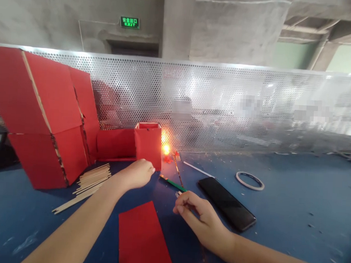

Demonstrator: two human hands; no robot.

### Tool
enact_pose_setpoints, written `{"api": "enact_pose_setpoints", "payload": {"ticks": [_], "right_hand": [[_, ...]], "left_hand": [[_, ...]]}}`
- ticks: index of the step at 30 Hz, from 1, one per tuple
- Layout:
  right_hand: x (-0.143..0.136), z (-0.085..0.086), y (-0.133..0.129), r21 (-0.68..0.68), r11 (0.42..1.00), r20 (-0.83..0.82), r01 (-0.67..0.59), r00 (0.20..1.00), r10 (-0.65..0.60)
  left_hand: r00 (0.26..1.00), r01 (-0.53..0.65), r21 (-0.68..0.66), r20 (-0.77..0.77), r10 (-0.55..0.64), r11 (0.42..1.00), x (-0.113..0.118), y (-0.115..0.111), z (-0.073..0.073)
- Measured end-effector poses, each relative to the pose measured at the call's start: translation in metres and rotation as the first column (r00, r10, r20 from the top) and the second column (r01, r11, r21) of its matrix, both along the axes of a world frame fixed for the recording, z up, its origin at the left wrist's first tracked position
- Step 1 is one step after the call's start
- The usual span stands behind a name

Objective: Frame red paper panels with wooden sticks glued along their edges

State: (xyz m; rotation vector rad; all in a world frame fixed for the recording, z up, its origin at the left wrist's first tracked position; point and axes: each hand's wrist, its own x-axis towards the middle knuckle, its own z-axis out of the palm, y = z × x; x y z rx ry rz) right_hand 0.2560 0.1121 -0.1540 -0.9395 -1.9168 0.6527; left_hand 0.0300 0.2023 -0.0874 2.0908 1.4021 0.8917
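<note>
My left hand [136, 173] rests curled beside the red box [148, 145]; right fingers [186, 204] pinch a thin stick [178, 193] near the candle [166, 150]. I'd approach the flame slowly, wrist steady.

Green lit sign [130, 22] high on the concrete wall [52, 15], reading "EXIT" beneath Chinese characters "安全出口". No other readable text.
</note>
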Motion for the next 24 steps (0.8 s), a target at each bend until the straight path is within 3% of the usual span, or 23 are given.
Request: {"api": "enact_pose_setpoints", "payload": {"ticks": [4, 8, 11, 15, 19, 24], "right_hand": [[0.001, -0.001, 0.002, -0.05, 0.999, -0.023, -0.006, 1.0, 0.004], [0.001, -0.002, 0.002, -0.074, 0.997, -0.029, -0.01, 1.0, 0.007], [0.001, -0.001, 0.002, -0.076, 0.997, -0.034, -0.01, 0.999, 0.007], [0.0, 0.0, 0.002, -0.079, 0.997, -0.041, -0.016, 0.999, 0.013], [0.001, -0.001, 0.0, -0.077, 0.997, -0.05, -0.022, 0.999, 0.018], [0.001, 0.0, -0.001, -0.084, 0.996, -0.047, -0.018, 0.999, 0.014]], "left_hand": [[0.945, -0.238, 0.07, -0.214, 0.247, 0.969, -0.008, -0.004, -0.012], [0.923, -0.31, 0.113, -0.203, 0.327, 0.944, -0.008, 0.001, -0.015], [0.959, -0.263, 0.123, -0.079, 0.274, 0.957, -0.002, 0.006, -0.012], [0.968, -0.121, 0.118, 0.233, 0.091, 0.986, 0.012, 0.007, -0.009], [0.847, 0.044, 0.082, 0.525, -0.081, 0.996, 0.027, 0.002, -0.01], [0.698, 0.125, 0.045, 0.706, -0.12, 0.991, 0.03, 0.003, -0.013]]}}
